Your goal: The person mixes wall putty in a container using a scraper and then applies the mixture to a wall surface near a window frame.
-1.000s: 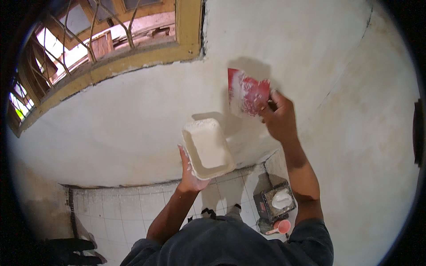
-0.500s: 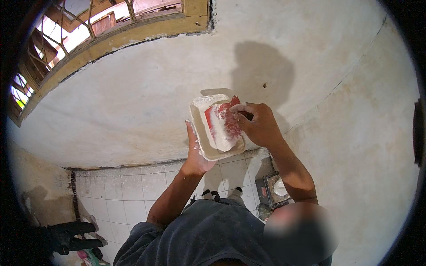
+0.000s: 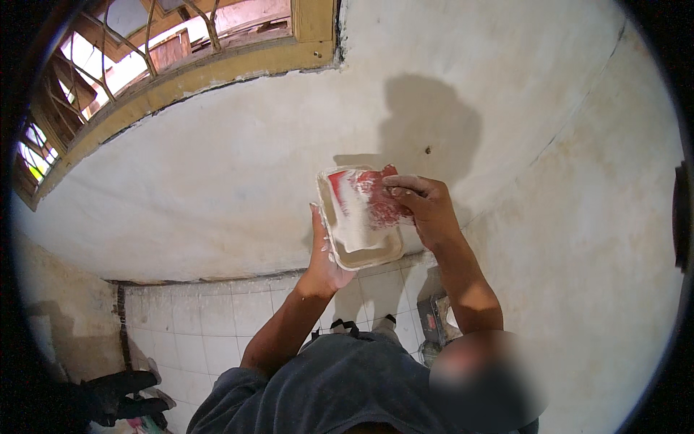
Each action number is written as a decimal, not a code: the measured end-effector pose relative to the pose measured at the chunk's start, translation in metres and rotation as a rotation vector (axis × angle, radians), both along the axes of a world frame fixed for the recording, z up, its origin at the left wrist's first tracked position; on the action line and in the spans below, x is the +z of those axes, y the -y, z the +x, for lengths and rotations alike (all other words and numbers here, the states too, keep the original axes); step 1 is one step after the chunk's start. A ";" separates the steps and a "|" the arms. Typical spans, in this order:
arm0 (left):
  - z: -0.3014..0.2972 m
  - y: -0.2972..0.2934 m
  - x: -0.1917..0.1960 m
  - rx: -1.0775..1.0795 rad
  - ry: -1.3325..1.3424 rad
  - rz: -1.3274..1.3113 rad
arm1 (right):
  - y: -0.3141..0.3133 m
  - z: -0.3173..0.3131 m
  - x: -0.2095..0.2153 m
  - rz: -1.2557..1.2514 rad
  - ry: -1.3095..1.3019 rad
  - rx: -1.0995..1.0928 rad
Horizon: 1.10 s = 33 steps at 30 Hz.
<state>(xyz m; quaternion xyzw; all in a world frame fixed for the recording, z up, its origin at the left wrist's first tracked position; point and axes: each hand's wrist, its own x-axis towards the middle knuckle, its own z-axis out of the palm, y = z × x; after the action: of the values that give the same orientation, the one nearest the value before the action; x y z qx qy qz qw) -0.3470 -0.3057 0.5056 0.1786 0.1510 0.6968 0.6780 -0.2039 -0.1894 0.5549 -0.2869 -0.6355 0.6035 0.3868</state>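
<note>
Paste-loading, by the look of it | right hand (image 3: pixel 426 206) pinches red scraper (image 3: pixel 363 206) over pale tray (image 3: pixel 395 254) | left hand (image 3: pixel 329 266) grips tray | next move wants tray steady, pinch firm

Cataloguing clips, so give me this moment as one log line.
left hand: holds cream tray | right hand: grips red scraper over tray | scraper: white paste smeared | nearby: pale wall, yellow window frame

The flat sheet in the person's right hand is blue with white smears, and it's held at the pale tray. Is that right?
Not quite: the flat sheet is red, not blue, as the head view shows. The right hand does hold it, white-smeared, at the pale tray.
</note>
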 end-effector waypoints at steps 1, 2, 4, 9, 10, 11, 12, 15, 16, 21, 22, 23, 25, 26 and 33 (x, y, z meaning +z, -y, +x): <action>-0.002 0.001 0.001 0.002 -0.002 0.007 | -0.001 0.005 0.003 0.007 -0.002 0.002; -0.003 -0.001 0.003 -0.033 -0.004 -0.005 | -0.001 0.011 0.011 -0.012 0.027 -0.022; -0.003 0.000 0.006 -0.077 -0.010 -0.007 | -0.001 0.027 0.016 -0.021 0.052 -0.056; -0.003 -0.003 0.039 -0.038 -0.165 0.053 | -0.001 0.047 0.027 0.351 -0.097 0.100; -0.007 -0.008 0.036 -0.060 -0.159 0.034 | 0.001 0.057 0.036 0.449 0.082 0.081; -0.009 -0.009 0.033 -0.068 -0.170 0.047 | 0.004 0.058 0.041 0.462 0.075 0.070; -0.012 -0.011 0.032 -0.098 -0.128 0.053 | 0.006 0.056 0.045 0.591 0.097 -0.007; -0.011 -0.020 0.040 -0.105 -0.129 0.063 | 0.002 0.055 0.053 0.847 0.129 -0.195; -0.010 -0.023 0.044 -0.075 -0.163 0.064 | -0.001 0.053 0.055 0.968 0.146 -0.298; -0.011 -0.033 0.057 -0.066 -0.075 0.087 | -0.024 0.033 0.083 1.322 0.189 -0.756; -0.012 -0.033 0.060 -0.055 -0.077 0.080 | -0.031 0.030 0.094 1.398 0.257 -0.903; -0.015 -0.031 0.060 -0.048 -0.086 0.079 | -0.041 0.021 0.105 1.393 0.245 -0.902; -0.008 -0.036 0.061 -0.052 -0.105 0.074 | -0.065 0.023 0.135 1.603 0.190 -1.148; -0.010 -0.032 0.060 -0.045 -0.112 0.071 | -0.073 0.019 0.145 1.597 0.180 -1.147; -0.023 -0.016 0.040 -0.009 -0.103 0.076 | -0.089 0.008 0.209 1.774 0.287 -1.326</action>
<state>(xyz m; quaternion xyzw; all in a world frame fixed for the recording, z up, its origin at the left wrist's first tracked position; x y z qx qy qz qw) -0.3703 -0.2896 0.5456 0.2405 0.1581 0.6891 0.6650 -0.1961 -0.1006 0.7639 -0.2583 -0.6013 -0.4283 0.6231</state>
